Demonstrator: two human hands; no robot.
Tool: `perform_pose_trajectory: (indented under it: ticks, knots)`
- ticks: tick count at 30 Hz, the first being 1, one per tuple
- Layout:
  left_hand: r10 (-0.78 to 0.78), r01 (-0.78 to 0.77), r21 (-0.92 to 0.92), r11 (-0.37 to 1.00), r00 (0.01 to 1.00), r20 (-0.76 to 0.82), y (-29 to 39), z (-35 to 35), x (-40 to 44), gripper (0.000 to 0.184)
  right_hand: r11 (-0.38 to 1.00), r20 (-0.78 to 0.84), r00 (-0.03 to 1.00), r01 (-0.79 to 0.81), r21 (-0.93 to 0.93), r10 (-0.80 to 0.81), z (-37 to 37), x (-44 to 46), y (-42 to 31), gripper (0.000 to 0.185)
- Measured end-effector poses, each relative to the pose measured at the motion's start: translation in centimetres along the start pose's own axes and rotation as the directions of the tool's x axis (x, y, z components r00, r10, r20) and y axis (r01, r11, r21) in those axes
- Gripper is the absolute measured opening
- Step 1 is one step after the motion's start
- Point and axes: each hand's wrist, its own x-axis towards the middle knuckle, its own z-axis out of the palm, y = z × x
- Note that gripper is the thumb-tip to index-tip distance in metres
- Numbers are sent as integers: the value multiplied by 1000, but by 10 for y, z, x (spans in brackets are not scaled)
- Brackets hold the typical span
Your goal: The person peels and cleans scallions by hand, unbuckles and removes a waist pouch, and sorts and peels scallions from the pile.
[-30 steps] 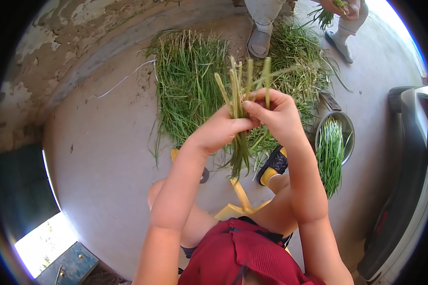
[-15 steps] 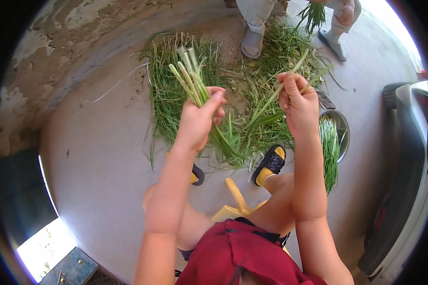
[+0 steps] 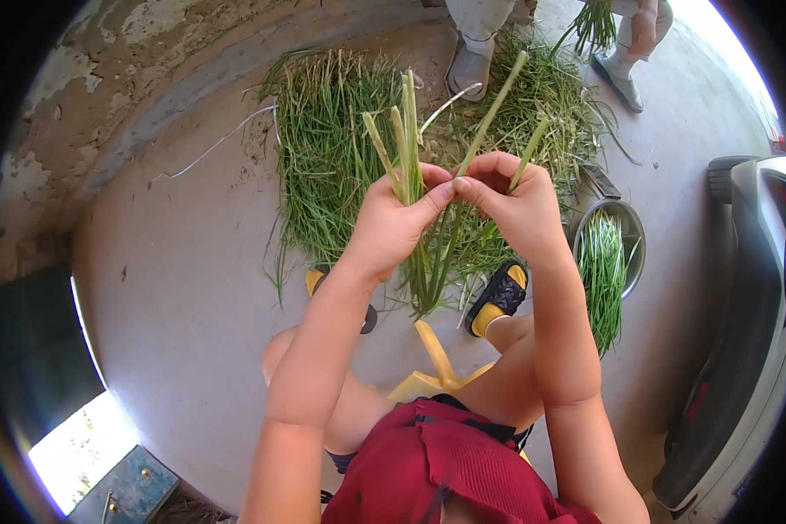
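Observation:
My left hand (image 3: 402, 214) is closed round a small bunch of green stalks (image 3: 408, 131), pale ends up and leaves hanging down. Thumb and fingers of my right hand (image 3: 515, 205) pinch green stalks (image 3: 498, 100) that slant upward, and its fingertips meet those of my left hand. Beyond my hands on the floor lie a broad pile of long green leaves (image 3: 323, 157) on the left and a looser, messier pile (image 3: 541, 105) on the right.
A metal bowl (image 3: 635, 253) with cleaned stalks (image 3: 601, 271) stands at the right, near a dark flat object (image 3: 600, 181). Another person's slippered foot (image 3: 469, 70) and hand (image 3: 644, 31) show at the top. A vehicle (image 3: 760, 332) borders the right side; a yellow seat (image 3: 437, 358) is between my legs.
Half a second ago my hands were apart; now they have come together, the left moving right and the right moving slightly left. The co-worker's hand has lowered since the earliest frame.

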Motion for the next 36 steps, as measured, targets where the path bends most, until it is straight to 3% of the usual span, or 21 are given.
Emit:
perform_pose_trajectory:
  ticks: [3,6,9,12,15,18,21,22,25,28,31,34,36]
  knots:
    - [31,-31,0,1000,999,-12,-2,1,0,17,996,-10,1000,-3,-85,2,-4,1,-1,17]
    - [22,-22,37,999,1000,-13,-2,0,0,16,930,-80,982,136,-343,-173,-7,0,0,19]
    - [15,-13,65,998,1000,-21,0,-1,-1,16,986,-46,999,-5,-165,-3,-15,2,-1,21]
    - [64,-64,47,997,998,-12,-5,-1,1,15,985,7,997,77,-154,-76,-3,0,4,22]
    - [-42,41,91,995,999,15,0,-2,0,16,934,-16,993,105,-342,-117,1,-4,-4,21]
    - [9,-12,45,999,998,69,4,2,-1,16,939,8,998,60,-338,-61,-7,-4,-9,20]
    - [-19,16,30,999,996,88,4,2,-2,16,983,70,994,-76,-165,89,-15,-7,-16,20]
    - [-27,23,44,999,995,101,5,0,-2,17,998,72,996,-60,-13,61,-21,-7,-13,19]
    - [-32,24,67,997,993,118,5,-4,-2,18,984,-71,997,27,175,-15,-47,-2,-9,18]
    - [-31,26,52,998,994,102,1,-5,-2,21,945,-361,929,189,266,-84,-69,4,-6,20]
    - [-84,83,17,996,992,89,1,-8,-1,21,933,-571,801,323,157,-181,-93,5,2,21]
    - [-107,111,-41,993,990,92,3,-9,1,21,971,-701,684,234,-51,-201,-104,0,-1,24]
    - [-119,130,-109,985,987,104,2,-8,1,21,959,-557,787,154,-239,-266,-97,1,2,27]
